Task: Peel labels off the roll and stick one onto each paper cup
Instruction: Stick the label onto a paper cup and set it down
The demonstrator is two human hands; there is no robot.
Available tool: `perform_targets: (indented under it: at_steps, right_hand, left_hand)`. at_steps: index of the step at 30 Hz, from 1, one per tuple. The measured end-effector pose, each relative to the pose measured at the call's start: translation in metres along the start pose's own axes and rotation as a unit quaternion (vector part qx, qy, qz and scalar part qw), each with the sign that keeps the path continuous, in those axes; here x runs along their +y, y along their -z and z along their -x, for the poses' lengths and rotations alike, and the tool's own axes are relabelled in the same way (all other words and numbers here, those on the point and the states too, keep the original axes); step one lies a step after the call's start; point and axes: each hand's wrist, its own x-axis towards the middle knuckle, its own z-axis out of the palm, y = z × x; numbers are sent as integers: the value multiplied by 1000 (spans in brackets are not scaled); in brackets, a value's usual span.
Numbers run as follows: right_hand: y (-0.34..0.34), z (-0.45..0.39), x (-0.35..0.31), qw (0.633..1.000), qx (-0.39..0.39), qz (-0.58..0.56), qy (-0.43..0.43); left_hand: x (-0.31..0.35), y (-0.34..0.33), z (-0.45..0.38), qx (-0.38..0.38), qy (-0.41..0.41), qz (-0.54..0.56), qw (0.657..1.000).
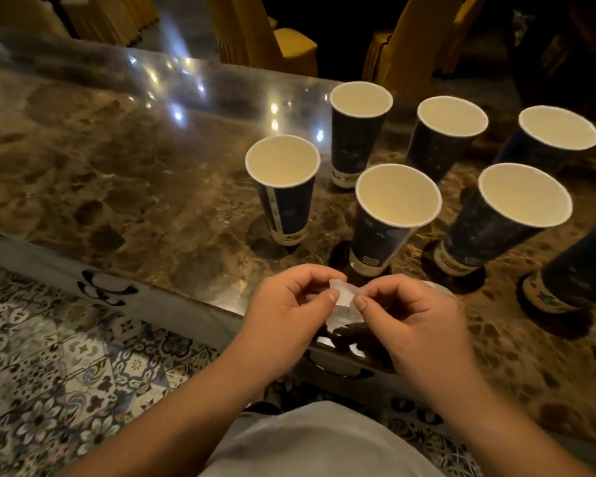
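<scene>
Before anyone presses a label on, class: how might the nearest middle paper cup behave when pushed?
The paper cup looks tall, narrow-based and empty, so probably light and apt to tip. The marble table looks glossy, so it may slide.

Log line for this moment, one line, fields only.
stage: peeling label | left hand: pinches label strip | right hand: pinches same strip | paper cups: upright on table

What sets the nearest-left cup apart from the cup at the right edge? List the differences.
The nearest-left cup shows its whole open rim and pale inside; the right-edge cup is cut off by the frame, rim unseen. The former stands left of both hands, the latter right of them. Both are dark, upright, with a pale base band.
</scene>
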Motion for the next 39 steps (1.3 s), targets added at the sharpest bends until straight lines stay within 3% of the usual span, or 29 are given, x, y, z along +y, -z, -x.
perform_targets:
  at_steps: [3,6,9,12,15,21,26,30,39]
  right_hand:
    - [-28,-11,-9,997,39,57,31]
    - [-47,-20,-19,997,68,44,4]
    - [-62,-22,-29,995,85,33,-28]
    - [-73,-19,-33,993,102,32,-52]
    - [-80,-14,-36,991,113,31,-72]
    - [-80,-19,-43,987,126,-2,-96]
    - [-85,-29,-51,982,113,-86,-126]
    - [-94,-35,-56,980,78,-111,-143]
    - [-98,-37,-64,977,57,-128,-160]
  left_hand:
    - [-12,28,-14,14,1,10,1000]
    - [-25,56,-38,71,20,59,996]
    - [-39,76,-71,111,1,-24,994]
    - [-51,83,-103,49,-34,-93,994]
    - [-54,77,-123,-27,-57,-57,996]
    - [-55,87,-122,-51,-63,-45,996]
    - [-47,106,-92,-125,3,65,990]
    - [-38,104,-73,-154,96,276,944]
    - [-33,112,-58,-194,71,255,945]
